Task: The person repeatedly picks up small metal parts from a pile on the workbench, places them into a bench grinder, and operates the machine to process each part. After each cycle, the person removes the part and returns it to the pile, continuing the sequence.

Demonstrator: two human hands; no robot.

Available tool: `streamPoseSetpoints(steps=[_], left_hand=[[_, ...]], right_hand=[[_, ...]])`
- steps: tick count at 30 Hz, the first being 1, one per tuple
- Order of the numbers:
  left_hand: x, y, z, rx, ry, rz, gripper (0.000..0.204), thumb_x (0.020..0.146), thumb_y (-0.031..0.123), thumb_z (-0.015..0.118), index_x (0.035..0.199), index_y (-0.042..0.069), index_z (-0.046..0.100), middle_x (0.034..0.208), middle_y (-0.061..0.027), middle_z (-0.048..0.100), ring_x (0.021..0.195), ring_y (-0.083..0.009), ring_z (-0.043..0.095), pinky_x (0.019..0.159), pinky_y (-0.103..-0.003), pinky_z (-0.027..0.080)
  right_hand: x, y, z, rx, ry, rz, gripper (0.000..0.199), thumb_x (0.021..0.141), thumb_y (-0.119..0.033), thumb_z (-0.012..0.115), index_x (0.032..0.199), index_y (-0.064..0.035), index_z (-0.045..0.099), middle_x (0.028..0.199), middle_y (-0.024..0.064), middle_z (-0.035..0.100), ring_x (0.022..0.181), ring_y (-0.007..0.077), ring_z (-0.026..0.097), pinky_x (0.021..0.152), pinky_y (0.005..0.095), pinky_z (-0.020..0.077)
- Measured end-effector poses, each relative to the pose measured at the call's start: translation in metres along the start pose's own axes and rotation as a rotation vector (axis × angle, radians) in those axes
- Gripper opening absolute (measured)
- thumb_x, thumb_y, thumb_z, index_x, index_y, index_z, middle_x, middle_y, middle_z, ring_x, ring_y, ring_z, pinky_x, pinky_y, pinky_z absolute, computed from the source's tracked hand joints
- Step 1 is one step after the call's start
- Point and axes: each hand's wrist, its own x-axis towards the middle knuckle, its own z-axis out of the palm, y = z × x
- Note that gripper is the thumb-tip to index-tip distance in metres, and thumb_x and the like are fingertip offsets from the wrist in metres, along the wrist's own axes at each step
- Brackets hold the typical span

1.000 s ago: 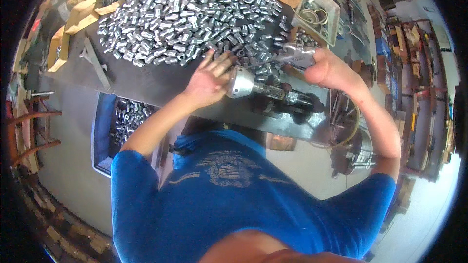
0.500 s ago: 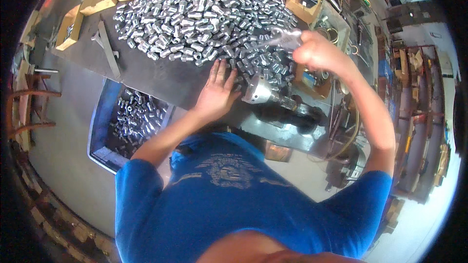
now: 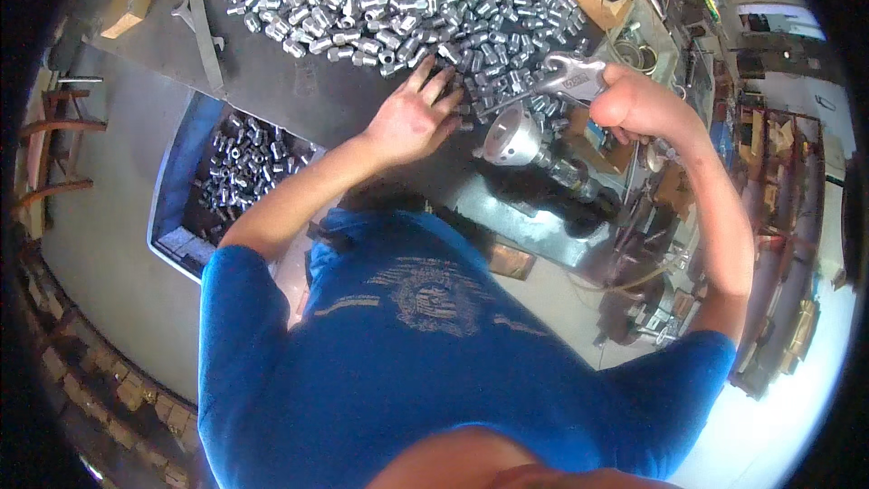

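Toward the counter's (image 3: 299,95) right end, the right hand (image 3: 638,107) has its fingers wrapped around a silver gun-shaped tool (image 3: 574,81), probably so the thin nozzle angles toward the left hand (image 3: 412,122). That one's at the near side of the fittings pile (image 3: 389,0); can't tell if its fingers are pinching anything. Blue bin (image 3: 170,183) off the near edge holds similar fittings (image 3: 244,167).

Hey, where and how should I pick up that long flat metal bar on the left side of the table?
I'd pinch the flat metal bar by its two long edges at the near end, coming from the front edge of the table, probably with your left hand. It's straight and narrow, and that end reaches close to the edge, while the wrench crosses it farther up.
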Motion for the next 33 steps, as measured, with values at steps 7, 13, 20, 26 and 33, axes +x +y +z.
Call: streamPoseSetpoints(steps=[7,13,20,26,33], left_hand=[[-0.002,0.008,0.010,0.021,0.023,-0.078,0.033,0.078,0.022,0.061,0.107,0.006,0.060,0.125,-0.0189,0.045,0.121,-0.0455,0.035,0.099,-0.046,0.036],[-0.010,0.015,0.007,0.035,-0.011,-0.098,0.038,0.082,0.034,0.056,0.108,0.005,0.057,0.129,-0.0228,0.040,0.123,-0.0472,0.031,0.102,-0.055,0.026],[0.000,0.020,0.009,0.057,-0.005,-0.141,0.040,0.084,0.035,0.053,0.110,0.006,0.056,0.127,-0.0227,0.041,0.123,-0.0444,0.032,0.100,-0.057,0.028],[-0.048,0.045,-0.050,-0.146,0.206,-0.046,0.029,0.074,0.014,0.066,0.100,0.002,0.060,0.109,-0.0178,0.054,0.108,-0.0376,0.050,0.096,-0.049,0.037],[-0.098,0.059,-0.046,-0.186,0.063,-0.260,0.034,0.073,0.021,0.066,0.103,0.006,0.058,0.074,-0.0086,0.055,0.056,-0.0244,0.056,0.053,-0.036,0.047]], right_hand=[[-0.007,-0.011,0.013,0.017,-0.027,0.023,0.032,0.062,-0.018,0.051,0.087,0.0010,0.055,0.053,0.0061,0.055,0.037,0.0120,0.046,0.033,0.0261,0.0335],[-0.037,-0.014,-0.011,0.100,0.140,-0.089,0.052,0.065,-0.013,0.048,0.117,-0.0101,0.055,0.055,0.0040,0.055,0.040,0.0078,0.046,0.034,0.0228,0.0316],[-0.052,0.007,-0.003,0.134,0.246,0.115,0.044,0.070,-0.014,0.049,0.113,-0.0104,0.054,0.060,0.0026,0.056,0.042,0.0074,0.043,0.036,0.0217,0.0284],[-0.065,0.030,0.007,0.217,0.378,0.127,0.039,0.068,-0.009,0.050,0.106,-0.0034,0.055,0.060,0.0063,0.059,0.037,0.0089,0.043,0.033,0.0237,0.0309],[-0.119,0.086,0.026,0.328,0.561,0.078,0.027,0.080,0.003,0.046,0.104,-0.0029,0.055,0.069,0.0056,0.059,0.054,0.0111,0.054,0.043,0.0226,0.0406]])
